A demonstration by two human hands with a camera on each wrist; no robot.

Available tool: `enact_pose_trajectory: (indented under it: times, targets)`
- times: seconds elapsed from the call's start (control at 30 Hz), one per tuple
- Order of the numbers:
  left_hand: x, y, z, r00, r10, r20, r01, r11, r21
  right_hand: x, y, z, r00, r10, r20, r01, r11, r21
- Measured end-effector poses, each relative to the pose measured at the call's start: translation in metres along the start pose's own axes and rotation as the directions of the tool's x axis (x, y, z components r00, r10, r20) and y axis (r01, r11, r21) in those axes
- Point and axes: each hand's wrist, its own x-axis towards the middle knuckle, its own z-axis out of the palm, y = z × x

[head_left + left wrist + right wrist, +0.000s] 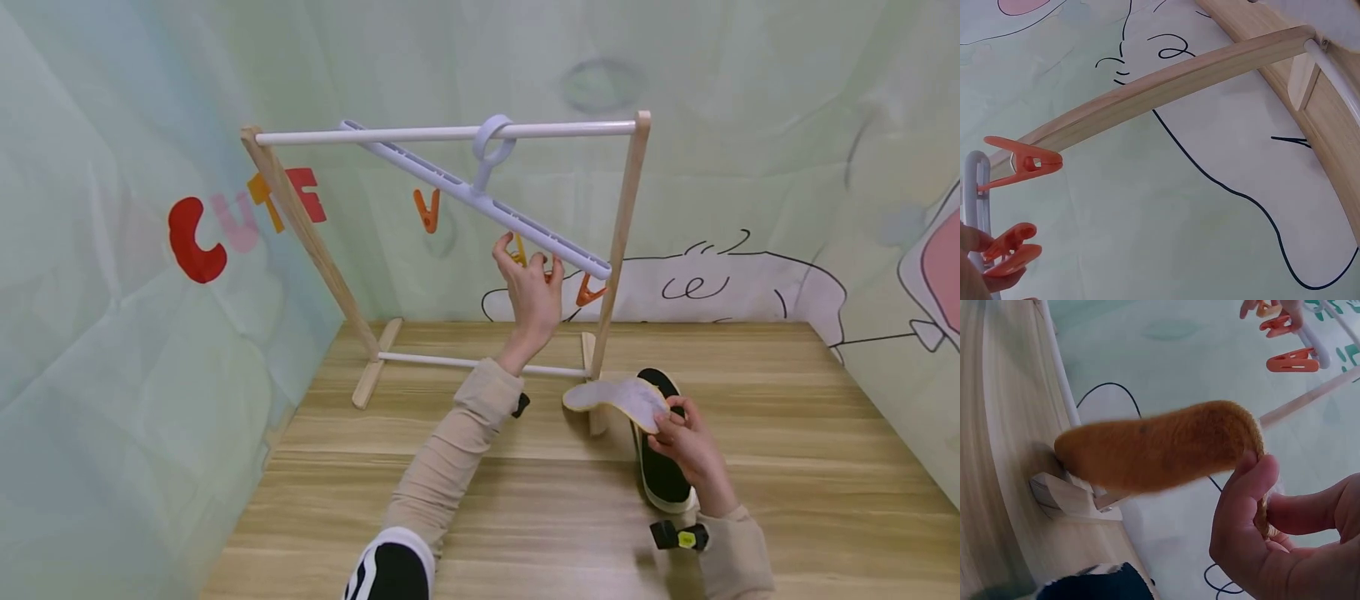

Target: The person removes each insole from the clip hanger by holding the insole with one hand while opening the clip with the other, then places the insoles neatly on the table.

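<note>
My left hand (534,296) is raised under the low right half of a tilted lilac hanger (442,177). Its fingers pinch an orange clothespin (1013,250) at the hanger's underside. A yellow clothespin (519,250) hangs beside these fingers. Two more orange clothespins hang there, one (427,211) on the left half and another (590,290) at the right end. Lower right, my right hand (693,450) pinches one end of an insole (618,398), pale on top with a fuzzy brown underside (1160,447). The insole overlaps a black shoe (666,475) in the head view.
The hanger's ring hooks over the white top bar (375,136) of a wooden-legged rack (318,250) on the wood-grain table (540,500). Another black shoe with white stripes (393,571) lies at the front, beside my left sleeve. A printed cloth (750,167) surrounds the table.
</note>
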Motion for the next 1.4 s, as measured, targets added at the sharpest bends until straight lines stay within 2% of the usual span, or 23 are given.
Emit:
enact_pose_trajectory:
  times: [0.37, 0.67, 0.97, 1.2, 1.4]
  targets:
    - [0.001, 0.0, -0.001, 1.0, 0.003, -0.015, -0.002, 0.998, 0.07, -0.011, -0.01, -0.008, 0.996, -0.084, -0.025, 0.084, 0.996, -0.002]
    - [-0.001, -0.002, 0.001, 1.0, -0.008, -0.016, 0.009, 0.997, 0.071, -0.016, -0.015, -0.01, 0.987, -0.158, -0.018, 0.158, 0.987, 0.024]
    - [-0.003, -0.001, 0.002, 1.0, 0.017, -0.001, -0.017, 0.997, 0.073, -0.023, -0.024, -0.014, 0.974, -0.227, 0.001, 0.225, 0.966, 0.126]
    - [-0.003, -0.003, 0.003, 0.998, 0.054, 0.026, -0.056, 0.995, 0.076, -0.029, -0.029, -0.02, 0.949, -0.317, -0.003, 0.309, 0.925, 0.222]
    - [-0.006, -0.005, 0.003, 0.996, 0.069, 0.051, -0.072, 0.996, 0.053, -0.034, -0.033, -0.024, 0.954, -0.301, -0.017, 0.295, 0.919, 0.261]
